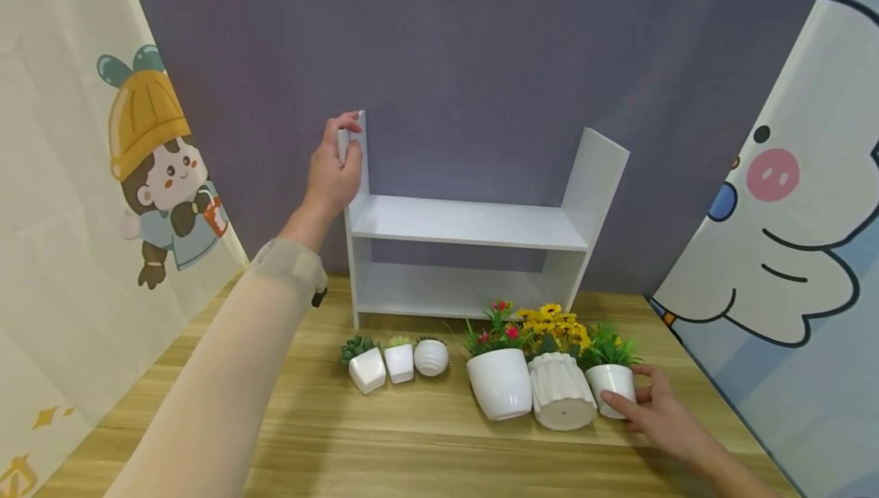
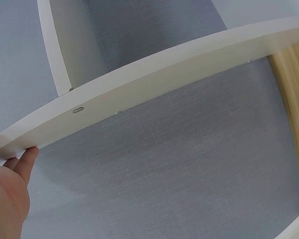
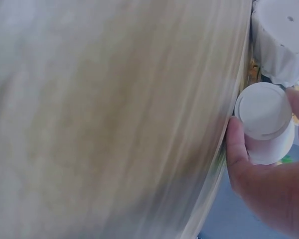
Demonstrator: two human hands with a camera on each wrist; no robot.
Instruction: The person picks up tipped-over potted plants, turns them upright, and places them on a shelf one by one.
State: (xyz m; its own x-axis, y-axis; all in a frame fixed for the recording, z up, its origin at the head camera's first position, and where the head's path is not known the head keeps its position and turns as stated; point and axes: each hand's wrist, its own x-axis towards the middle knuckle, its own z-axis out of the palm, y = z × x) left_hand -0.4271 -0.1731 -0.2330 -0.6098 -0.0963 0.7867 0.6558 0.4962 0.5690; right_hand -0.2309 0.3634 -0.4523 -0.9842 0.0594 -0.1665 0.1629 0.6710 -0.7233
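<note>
A: Status of shelf (image 1: 467, 223)?
B: Both tiers bare; left hand (image 1: 334, 170) grips its left upright. All six pots remain on the table (image 1: 412, 437).
A: Right hand (image 1: 659, 406)?
B: Grasping the small pot (image 1: 610, 385), rightmost in the row.

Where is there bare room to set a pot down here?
Both boards of the white shelf are bare, between its side panels. The table is free in front of the pots. Crowded: the row from the three small pots to the pot the right hand grips.

Grey fabric wall (image 1: 481, 48) behind — cartoon curtains (image 1: 62, 178) flank wooden table (image 1: 384, 444).
</note>
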